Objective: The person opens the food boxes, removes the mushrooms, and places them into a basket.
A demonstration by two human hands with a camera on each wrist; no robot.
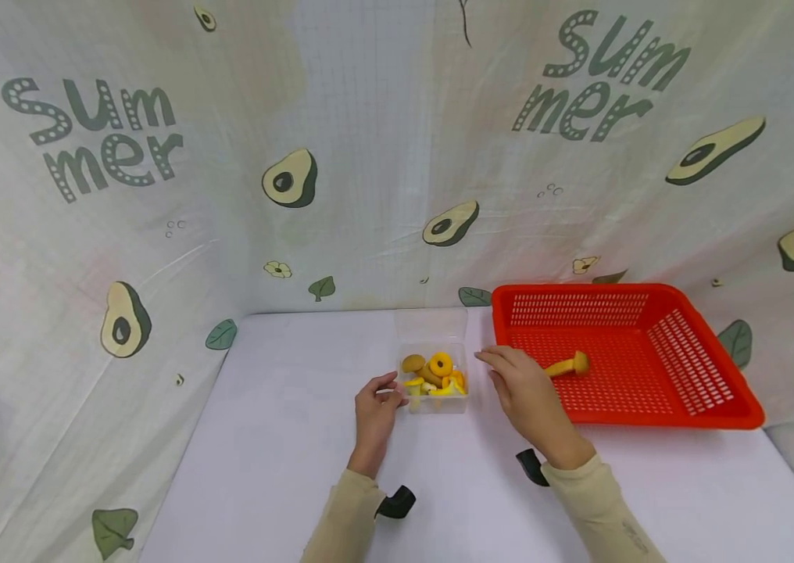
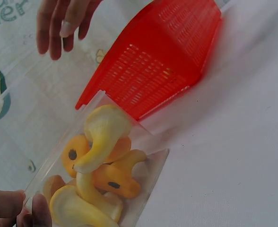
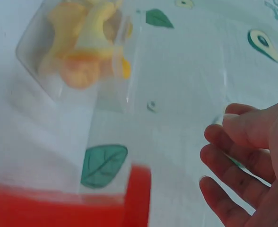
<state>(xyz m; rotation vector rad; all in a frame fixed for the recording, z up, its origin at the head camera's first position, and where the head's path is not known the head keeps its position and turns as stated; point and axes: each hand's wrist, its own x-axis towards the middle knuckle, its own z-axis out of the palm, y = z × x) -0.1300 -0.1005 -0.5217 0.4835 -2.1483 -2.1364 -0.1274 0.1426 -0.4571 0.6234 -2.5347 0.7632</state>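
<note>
A clear plastic box [image 1: 432,405] stands on the table with its lid raised at the back. Inside lie several yellow and brown mushrooms [image 2: 106,137], some with dark spots. My left hand [image 1: 376,410] is at the box's left side, fingertips and thumb right by its wall, fingers relaxed. My right hand [image 1: 520,391] hovers to the right of the box, over the near left rim of the red basket [image 1: 657,360]. Its fingers are loosely bent and hold nothing, as the right wrist view shows. One yellow-brown mushroom [image 1: 569,365] lies in the basket, partly behind the right hand.
The basket fills the right part of the white table [image 1: 284,438], close to the back. A hanging cloth [image 1: 369,102] printed with avocados and leaves rises behind the table. Black curved pieces [image 1: 397,502] show beside both wrists.
</note>
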